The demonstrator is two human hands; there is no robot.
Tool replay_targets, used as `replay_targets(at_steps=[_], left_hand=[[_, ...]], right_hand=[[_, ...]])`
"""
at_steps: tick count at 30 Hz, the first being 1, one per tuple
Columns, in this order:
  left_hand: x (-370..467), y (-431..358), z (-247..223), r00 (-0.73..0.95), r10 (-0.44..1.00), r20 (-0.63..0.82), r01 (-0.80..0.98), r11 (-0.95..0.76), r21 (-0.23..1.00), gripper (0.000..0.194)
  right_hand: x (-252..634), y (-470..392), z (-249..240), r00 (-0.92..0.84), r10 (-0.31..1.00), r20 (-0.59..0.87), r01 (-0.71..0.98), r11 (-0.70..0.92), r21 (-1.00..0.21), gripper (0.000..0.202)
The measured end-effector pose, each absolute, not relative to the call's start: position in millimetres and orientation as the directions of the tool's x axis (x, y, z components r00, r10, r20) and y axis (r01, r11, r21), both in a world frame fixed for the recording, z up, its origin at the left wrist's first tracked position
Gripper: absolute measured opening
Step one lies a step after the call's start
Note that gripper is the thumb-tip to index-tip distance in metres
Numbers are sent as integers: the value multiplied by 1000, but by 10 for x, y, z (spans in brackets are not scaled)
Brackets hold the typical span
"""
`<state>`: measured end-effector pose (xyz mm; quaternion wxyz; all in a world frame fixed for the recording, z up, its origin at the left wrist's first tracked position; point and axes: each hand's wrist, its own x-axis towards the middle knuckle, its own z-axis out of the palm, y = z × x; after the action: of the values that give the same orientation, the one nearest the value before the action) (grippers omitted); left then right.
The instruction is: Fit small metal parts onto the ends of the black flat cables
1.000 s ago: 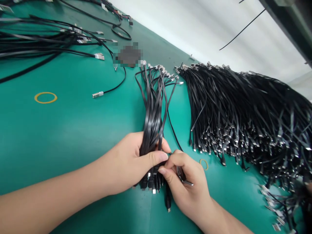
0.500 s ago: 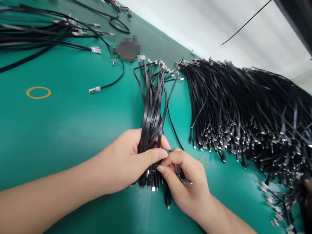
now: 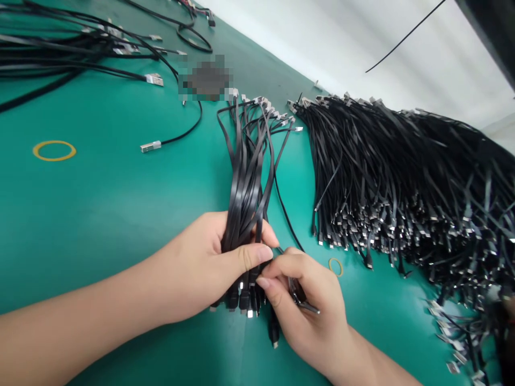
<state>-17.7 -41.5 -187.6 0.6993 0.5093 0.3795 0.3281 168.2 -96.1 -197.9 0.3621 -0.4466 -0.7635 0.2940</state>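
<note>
My left hand (image 3: 213, 268) is wrapped round a bundle of flat black cables (image 3: 243, 187), its thumb across the front near their lower plugs. Silvery plugs fan out at the bundle's far end. My right hand (image 3: 306, 300) is at the bundle's right side, thumb and forefinger pinched at a cable near the lower plugs. A small metal tool (image 3: 303, 303) is tucked in the curled fingers of that hand. One black plug (image 3: 274, 329) hangs lower than the others, beside my right thumb.
A large pile of black cables (image 3: 382, 177) covers the right side of the green table (image 3: 120, 214). More cables (image 3: 60, 59) lie at the upper left. Yellow rubber bands lie at left (image 3: 54, 150) and right (image 3: 335, 267). A blurred dark patch (image 3: 209, 80) is beyond the bundle.
The bundle and my left hand have shifted very slightly left. My right hand keeps its pinch beside the bundle. The view has moved a little.
</note>
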Motion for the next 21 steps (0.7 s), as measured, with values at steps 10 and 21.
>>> replay_targets(at_steps=[10, 21], left_hand=[[-183, -417, -1905, 503, 845, -179, -66, 244, 968, 6], [-217, -414, -1911, 463, 857, -225, 28, 240, 970, 17]], right_hand=[[1678, -951, -1958, -350, 890, 292, 456, 434, -777, 15], [1702, -983, -1928, -345, 896, 282, 474, 425, -771, 25]])
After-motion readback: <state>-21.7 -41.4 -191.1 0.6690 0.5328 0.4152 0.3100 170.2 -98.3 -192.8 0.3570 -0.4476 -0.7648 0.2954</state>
